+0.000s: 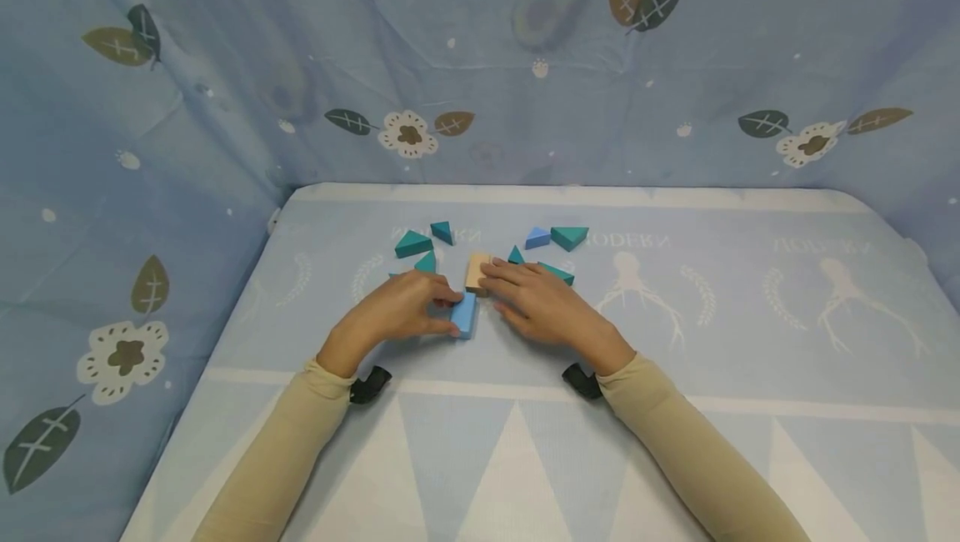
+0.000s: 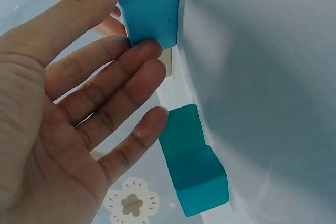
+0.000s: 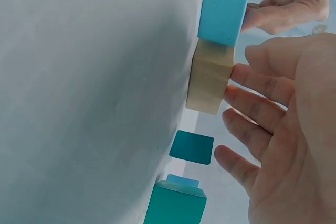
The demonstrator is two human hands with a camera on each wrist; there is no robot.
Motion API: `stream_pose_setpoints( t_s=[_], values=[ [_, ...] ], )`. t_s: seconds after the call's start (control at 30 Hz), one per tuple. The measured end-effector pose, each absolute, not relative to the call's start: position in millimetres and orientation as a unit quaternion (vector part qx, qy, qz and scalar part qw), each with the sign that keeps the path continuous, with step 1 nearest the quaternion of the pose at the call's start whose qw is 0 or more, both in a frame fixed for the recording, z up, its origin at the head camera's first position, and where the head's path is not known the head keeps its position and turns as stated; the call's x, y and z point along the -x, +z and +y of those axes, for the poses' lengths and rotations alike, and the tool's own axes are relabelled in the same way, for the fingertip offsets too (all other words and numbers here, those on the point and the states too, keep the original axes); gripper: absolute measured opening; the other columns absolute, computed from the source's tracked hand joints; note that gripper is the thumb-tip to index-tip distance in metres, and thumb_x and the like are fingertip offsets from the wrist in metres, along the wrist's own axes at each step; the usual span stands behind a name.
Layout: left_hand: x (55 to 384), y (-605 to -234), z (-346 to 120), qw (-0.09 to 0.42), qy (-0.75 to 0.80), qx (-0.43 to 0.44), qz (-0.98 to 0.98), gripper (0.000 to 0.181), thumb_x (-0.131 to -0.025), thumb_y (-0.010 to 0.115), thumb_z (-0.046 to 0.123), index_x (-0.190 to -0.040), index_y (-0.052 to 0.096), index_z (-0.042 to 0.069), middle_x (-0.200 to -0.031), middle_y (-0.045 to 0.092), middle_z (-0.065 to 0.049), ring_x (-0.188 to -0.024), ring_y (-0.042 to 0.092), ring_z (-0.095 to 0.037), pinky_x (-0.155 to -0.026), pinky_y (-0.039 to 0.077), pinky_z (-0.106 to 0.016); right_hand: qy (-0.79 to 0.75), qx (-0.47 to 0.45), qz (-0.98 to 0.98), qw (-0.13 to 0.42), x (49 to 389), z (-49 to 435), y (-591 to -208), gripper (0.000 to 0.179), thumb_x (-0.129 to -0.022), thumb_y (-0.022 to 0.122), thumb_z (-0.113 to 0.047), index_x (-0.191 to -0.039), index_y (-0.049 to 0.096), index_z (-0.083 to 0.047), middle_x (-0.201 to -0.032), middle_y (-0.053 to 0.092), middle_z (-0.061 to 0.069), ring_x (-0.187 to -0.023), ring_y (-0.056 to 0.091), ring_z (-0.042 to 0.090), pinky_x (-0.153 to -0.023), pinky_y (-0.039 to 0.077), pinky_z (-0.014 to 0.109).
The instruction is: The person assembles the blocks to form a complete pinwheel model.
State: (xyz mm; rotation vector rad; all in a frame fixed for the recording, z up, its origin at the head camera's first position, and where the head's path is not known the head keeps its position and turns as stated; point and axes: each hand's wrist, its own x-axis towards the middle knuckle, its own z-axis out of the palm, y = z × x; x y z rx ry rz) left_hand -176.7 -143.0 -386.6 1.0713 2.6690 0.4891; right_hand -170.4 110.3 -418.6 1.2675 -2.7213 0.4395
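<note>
My left hand (image 1: 405, 306) pinches a light blue rectangular block (image 1: 463, 317) between thumb and fingers. In the left wrist view the same blue block (image 2: 152, 11) has the thumb on one side and fingertips near its lower end. Just beyond it lies a plain wooden block (image 1: 476, 273), its near end close to the blue one. My right hand (image 1: 543, 300) has its fingers extended, with fingertips at the wooden block's right side. In the right wrist view, those fingertips touch the wooden block (image 3: 211, 80) without curling round it.
Green triangular blocks lie beyond both hands, among them one at left (image 1: 413, 243) and one at right (image 1: 569, 237). A small blue triangle (image 1: 537, 238) sits beside the latter. Dark wrist devices (image 1: 370, 385) show under the sleeves. A patterned blue curtain (image 1: 525, 125) hangs behind the table.
</note>
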Motion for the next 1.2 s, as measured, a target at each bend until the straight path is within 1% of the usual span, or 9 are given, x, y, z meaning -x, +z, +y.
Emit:
stream_pose_setpoints(
  t_s=[0.27, 0.5, 0.87, 1.2],
  values=[
    [176, -389, -138, 0.090, 0.161, -0.372, 0.910, 0.052, -0.080, 0.081, 0.037, -0.121, 0.070, 0.006, -0.093, 0.069, -0.001, -0.081, 0.064, -0.013, -0.068, 0.051, -0.025, 0.161, -0.418, -0.893, 0.044, 171, 111, -419, 0.044, -0.101, 0.054, -0.020, -0.144, 0.050, -0.012, -0.152, 0.045, 0.006, -0.142, 0.040, 0.026, -0.110, 0.038, 0.051],
    [176, -390, -135, 0.068, 0.153, -0.380, 0.910, 0.051, -0.081, 0.080, 0.038, -0.120, 0.071, 0.007, -0.097, 0.071, -0.002, -0.077, 0.064, -0.013, -0.066, 0.050, -0.024, 0.167, -0.419, -0.892, 0.039, 172, 111, -420, 0.045, -0.101, 0.054, -0.020, -0.146, 0.048, -0.012, -0.153, 0.043, 0.006, -0.143, 0.039, 0.026, -0.111, 0.037, 0.051],
    [173, -391, -132, 0.028, 0.128, -0.395, 0.909, 0.049, -0.080, 0.080, 0.039, -0.116, 0.073, 0.006, -0.100, 0.073, -0.004, -0.077, 0.065, -0.015, -0.070, 0.052, -0.029, 0.173, -0.415, -0.893, 0.026, 172, 109, -419, 0.042, -0.101, 0.054, -0.019, -0.143, 0.051, -0.012, -0.153, 0.043, 0.005, -0.143, 0.037, 0.026, -0.112, 0.036, 0.053],
    [172, -392, -131, 0.026, 0.136, -0.387, 0.912, 0.050, -0.079, 0.081, 0.039, -0.116, 0.073, 0.007, -0.101, 0.073, -0.004, -0.079, 0.066, -0.015, -0.070, 0.053, -0.029, 0.168, -0.413, -0.895, 0.023, 171, 109, -419, 0.042, -0.101, 0.053, -0.020, -0.143, 0.051, -0.012, -0.153, 0.043, 0.004, -0.144, 0.037, 0.024, -0.111, 0.036, 0.053]
  ],
)
